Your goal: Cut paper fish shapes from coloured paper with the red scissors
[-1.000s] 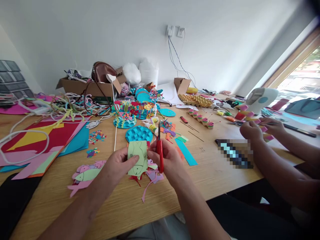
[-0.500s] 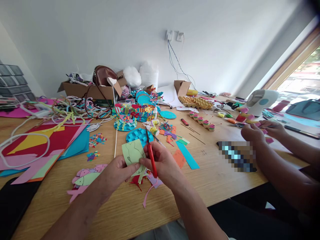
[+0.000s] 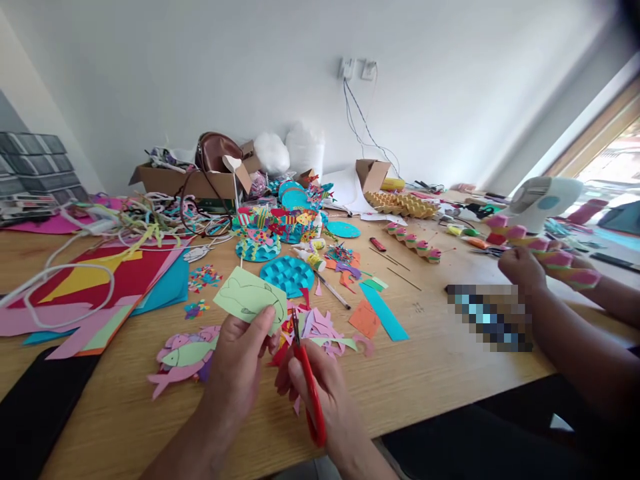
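Note:
A pale green piece of paper (image 3: pixel 243 293) with a fish outline drawn on it is pinched between the thumb and fingers of my left hand (image 3: pixel 245 353). My right hand (image 3: pixel 320 380) is wrapped round red-handled scissors (image 3: pixel 311 393), their blades pointing up and away, just right of the paper and apart from it. Beneath and beyond my hands lies a heap of pink, lilac and red paper scraps (image 3: pixel 323 325). Left of my left forearm rests a small pile of cut-out paper fish (image 3: pixel 183 357), with a green one on top of pink ones.
Coloured paper sheets (image 3: pixel 95 287) and a black phone-like slab (image 3: pixel 45 407) are at left. A blue egg-tray piece (image 3: pixel 287 275), a pen (image 3: pixel 333 291) and glue bottles (image 3: pixel 310 257) stand beyond my hands. At right, another person's hands (image 3: pixel 525 270) hold a painted egg-carton strip (image 3: pixel 555 257).
The green paper has turned to lie sideways and moved left in my left hand. My right hand with the scissors has drawn down, away from the paper. The other person's carton strip shows more fully.

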A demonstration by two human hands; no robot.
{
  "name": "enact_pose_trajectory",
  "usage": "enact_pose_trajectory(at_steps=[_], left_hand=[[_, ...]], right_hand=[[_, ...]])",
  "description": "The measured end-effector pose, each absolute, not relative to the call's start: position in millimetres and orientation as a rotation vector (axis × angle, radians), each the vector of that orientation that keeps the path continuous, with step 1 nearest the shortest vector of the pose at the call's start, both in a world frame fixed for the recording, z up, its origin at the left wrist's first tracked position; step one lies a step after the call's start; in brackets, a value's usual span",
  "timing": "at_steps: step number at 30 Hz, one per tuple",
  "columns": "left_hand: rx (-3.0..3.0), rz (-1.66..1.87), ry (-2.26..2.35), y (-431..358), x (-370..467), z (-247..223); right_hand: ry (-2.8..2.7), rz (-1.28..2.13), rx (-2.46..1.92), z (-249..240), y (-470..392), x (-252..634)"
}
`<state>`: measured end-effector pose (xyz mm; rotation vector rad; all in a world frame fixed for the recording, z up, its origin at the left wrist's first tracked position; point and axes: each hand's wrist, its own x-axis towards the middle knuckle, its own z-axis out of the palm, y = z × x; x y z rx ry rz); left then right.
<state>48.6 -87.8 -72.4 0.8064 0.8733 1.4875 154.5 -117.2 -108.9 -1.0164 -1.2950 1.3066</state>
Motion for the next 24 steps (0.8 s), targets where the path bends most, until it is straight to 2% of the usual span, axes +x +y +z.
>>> enact_pose_trajectory(at_steps=[8,14,24], left_hand=[[0.868,1.601,0.965,-91.4,55.6,-81.7],[0.925,1.620,1.023,-93.1,57.0,-84.7],[0.873,1.369,0.874,-99.9,49.8,-79.4]], right_hand=[[-1.270,1.340,-0.921,-108.4,-124.7,149.1],[-0.954,1.251,-0.889,-107.5,-114.1,151.7],[-0.969,1.332,-0.817,-80.8,-93.3,167.5]])
